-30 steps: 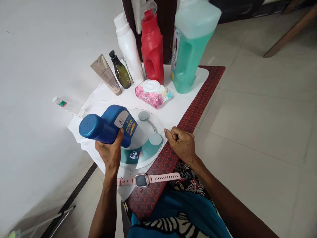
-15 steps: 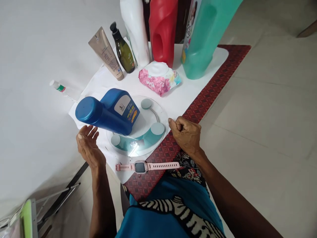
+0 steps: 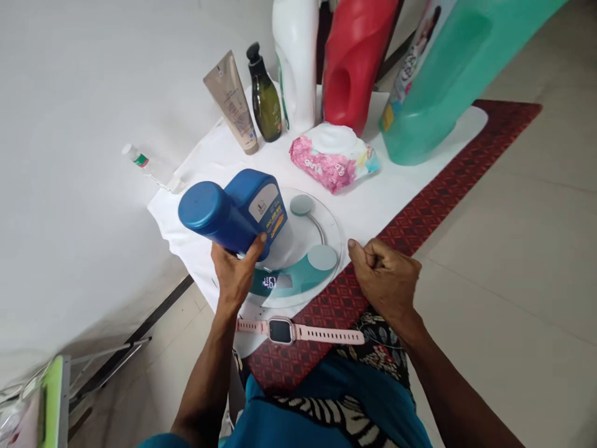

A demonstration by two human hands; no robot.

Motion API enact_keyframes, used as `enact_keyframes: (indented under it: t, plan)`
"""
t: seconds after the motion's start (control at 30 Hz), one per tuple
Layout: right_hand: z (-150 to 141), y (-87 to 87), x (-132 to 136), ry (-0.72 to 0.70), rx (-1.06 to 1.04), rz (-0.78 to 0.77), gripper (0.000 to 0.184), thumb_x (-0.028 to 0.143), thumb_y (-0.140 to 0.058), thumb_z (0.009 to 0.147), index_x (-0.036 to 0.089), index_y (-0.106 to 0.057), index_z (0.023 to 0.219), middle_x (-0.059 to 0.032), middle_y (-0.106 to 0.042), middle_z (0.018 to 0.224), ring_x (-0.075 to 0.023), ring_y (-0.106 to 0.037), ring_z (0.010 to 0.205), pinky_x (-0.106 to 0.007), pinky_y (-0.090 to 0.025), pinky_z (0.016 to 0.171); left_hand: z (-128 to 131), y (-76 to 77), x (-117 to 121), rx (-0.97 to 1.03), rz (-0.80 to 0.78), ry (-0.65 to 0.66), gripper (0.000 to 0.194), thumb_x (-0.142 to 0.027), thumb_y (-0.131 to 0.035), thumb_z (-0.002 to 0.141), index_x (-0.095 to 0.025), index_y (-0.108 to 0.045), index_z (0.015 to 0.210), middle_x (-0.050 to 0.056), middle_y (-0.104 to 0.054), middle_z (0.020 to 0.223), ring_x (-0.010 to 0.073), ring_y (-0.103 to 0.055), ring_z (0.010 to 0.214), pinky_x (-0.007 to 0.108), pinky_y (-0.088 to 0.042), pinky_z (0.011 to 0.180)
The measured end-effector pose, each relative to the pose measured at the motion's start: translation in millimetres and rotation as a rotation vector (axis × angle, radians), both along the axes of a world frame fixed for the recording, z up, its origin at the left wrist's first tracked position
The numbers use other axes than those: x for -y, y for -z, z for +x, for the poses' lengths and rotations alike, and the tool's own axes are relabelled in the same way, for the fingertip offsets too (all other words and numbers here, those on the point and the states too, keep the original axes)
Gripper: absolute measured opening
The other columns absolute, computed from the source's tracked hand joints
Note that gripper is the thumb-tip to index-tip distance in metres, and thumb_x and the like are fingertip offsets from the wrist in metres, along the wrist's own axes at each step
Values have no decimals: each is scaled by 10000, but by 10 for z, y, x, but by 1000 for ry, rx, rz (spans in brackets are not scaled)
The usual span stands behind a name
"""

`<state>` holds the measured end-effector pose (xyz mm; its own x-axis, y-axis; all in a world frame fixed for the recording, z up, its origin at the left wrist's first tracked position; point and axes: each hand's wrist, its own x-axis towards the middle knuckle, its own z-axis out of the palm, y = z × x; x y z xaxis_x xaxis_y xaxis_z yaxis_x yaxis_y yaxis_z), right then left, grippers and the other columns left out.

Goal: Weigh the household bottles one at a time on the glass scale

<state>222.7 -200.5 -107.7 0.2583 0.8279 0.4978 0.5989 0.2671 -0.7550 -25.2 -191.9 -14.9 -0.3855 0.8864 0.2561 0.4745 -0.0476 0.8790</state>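
A blue plastic bottle (image 3: 247, 205) with a broad round cap and a coloured label is on a round glass scale (image 3: 311, 275) whose display is lit. My left hand (image 3: 236, 267) is wrapped around the bottle's near side, thumb along its right and fingers mostly hidden behind it. My right hand (image 3: 387, 274) is closed in a fist right of the scale, over the table's red patterned edge, with nothing visible in it. In front of the scale, a pink-strapped smartwatch (image 3: 280, 330) lies face up, strap stretched out.
Behind the scale lies a pink floral wipes pack (image 3: 333, 158). Further back are a beige tube (image 3: 233, 106), a dark green pump bottle (image 3: 265, 102), and white (image 3: 296, 68), red (image 3: 357, 68) and large green (image 3: 448, 93) bottles. A small clear bottle (image 3: 137, 155) is by the wall.
My left hand has moved right and closed on the blue bottle from open beside it. My right hand stays in a fist. The view has shifted, so the table things appear further right.
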Motion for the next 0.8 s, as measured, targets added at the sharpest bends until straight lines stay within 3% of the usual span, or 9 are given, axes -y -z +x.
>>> enact_keyframes:
  t: [0.17,0.33,0.43,0.53,0.67,0.8]
  plan:
    - [11,6,-13,-4,36,57,571,373,-674,1056,258,-329,616,81,-319,500,-89,-330,424,-312,-285,505,-65,-81,-164,95,99,-46,413,-517,-919,777,-215,-750,1003,85,-783,1023,320,-778,1040,496,-662,992]
    - [14,-33,-4,-21,52,105,557,295,-699,1050,247,-328,637,89,-313,520,-72,-320,427,-289,-297,488,-665,-226,-730,-48,312,-173,550,-489,-906,777,-182,-712,1189,96,-757,1167,326,-747,1188,497,-609,1114]
    - [15,-38,-12,-9,73,135,555,278,-708,1053,243,-328,649,94,-305,532,-64,-308,430,-284,-293,484,-1137,-139,-1208,-52,387,-187,648,-456,-861,767,-185,-640,1313,116,-732,1264,324,-733,1233,499,-605,1112]
    - [13,-35,-25,-7,95,153,548,258,-710,1049,241,-333,653,97,-303,537,-60,-303,428,-279,-292,476,-1524,25,-1589,-45,375,-274,631,-430,-838,734,-185,-609,1268,116,-726,1245,308,-740,1189,491,-609,1085]
    - [7,-34,-35,-2,87,127,555,245,-712,1046,241,-320,653,97,-285,548,-59,-295,434,-268,-298,470,-1810,173,-1861,-45,336,-348,551,-399,-813,777,-176,-570,1218,115,-718,1216,283,-744,1146,475,-613,1060]
    - [0,-42,-40,-3,88,115,549,229,-717,1042,238,-327,655,98,-284,556,-55,-294,440,-259,-295,469,-1931,194,-2000,-77,346,-355,539,-341,-807,785,-207,-526,1225,118,-706,1287,283,-735,1197,465,-606,1100]
